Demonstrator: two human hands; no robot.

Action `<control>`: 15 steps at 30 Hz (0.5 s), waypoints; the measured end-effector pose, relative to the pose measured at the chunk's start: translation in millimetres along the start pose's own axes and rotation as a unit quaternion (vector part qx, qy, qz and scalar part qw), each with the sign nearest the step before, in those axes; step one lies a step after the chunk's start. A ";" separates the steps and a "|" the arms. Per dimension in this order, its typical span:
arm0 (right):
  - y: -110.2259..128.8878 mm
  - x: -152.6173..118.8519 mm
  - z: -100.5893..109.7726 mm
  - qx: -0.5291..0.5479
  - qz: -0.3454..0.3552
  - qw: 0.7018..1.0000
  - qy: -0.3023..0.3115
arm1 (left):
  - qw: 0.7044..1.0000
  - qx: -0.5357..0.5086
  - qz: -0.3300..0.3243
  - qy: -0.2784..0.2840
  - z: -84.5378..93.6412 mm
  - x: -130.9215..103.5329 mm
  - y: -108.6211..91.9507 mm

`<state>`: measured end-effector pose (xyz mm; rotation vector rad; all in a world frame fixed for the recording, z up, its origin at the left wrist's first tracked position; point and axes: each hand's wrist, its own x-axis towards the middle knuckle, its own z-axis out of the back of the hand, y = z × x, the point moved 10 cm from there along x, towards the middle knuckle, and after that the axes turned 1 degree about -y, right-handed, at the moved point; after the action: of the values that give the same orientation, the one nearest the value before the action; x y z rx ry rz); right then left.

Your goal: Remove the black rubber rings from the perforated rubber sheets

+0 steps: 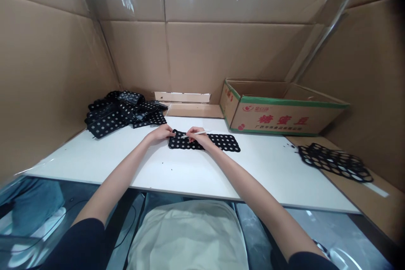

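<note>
A black strip dotted with round pale spots [223,141] lies flat on the white table, its long side running left to right. At its upper left corner my left hand [161,133] pinches the edge between thumb and fingers. My right hand [198,136] is closed around a thin white pen-like tool [202,132], whose tip points left onto the strip's left part. My right hand and forearm hide the middle of the strip. Whether the spots are holes or filled dots is too small to tell.
A heap of similar black dotted pieces [110,118] lies at the back left. An open cardboard box with green tape edges [284,114] stands at the back right. Black pieces with large holes [335,162] lie at the far right. Cardboard walls [228,50] enclose the white table [190,173].
</note>
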<state>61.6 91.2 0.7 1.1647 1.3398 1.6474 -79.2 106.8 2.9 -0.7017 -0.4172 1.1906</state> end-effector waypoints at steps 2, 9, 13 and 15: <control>-2.3 0.2 0.1 -0.002 -0.012 1.000 0.015 | 1.000 0.001 -0.005 0.000 -0.9 -0.1 -0.2; -2.2 -0.8 2.1 -0.013 -0.009 1.000 0.010 | 1.000 0.013 -0.007 0.003 -2.9 1.2 3.8; 0.1 -2.9 0.3 -0.025 -0.004 1.000 0.019 | 0.999 -0.049 0.005 0.011 -4.0 1.2 5.8; 1.1 -3.6 -0.2 -0.025 0.001 0.999 0.023 | 0.996 -0.086 0.008 0.012 -3.8 0.7 2.8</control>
<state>62.7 87.6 1.1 1.1063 1.3173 1.7093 -78.5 107.0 -1.8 -0.8682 -0.4980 1.1694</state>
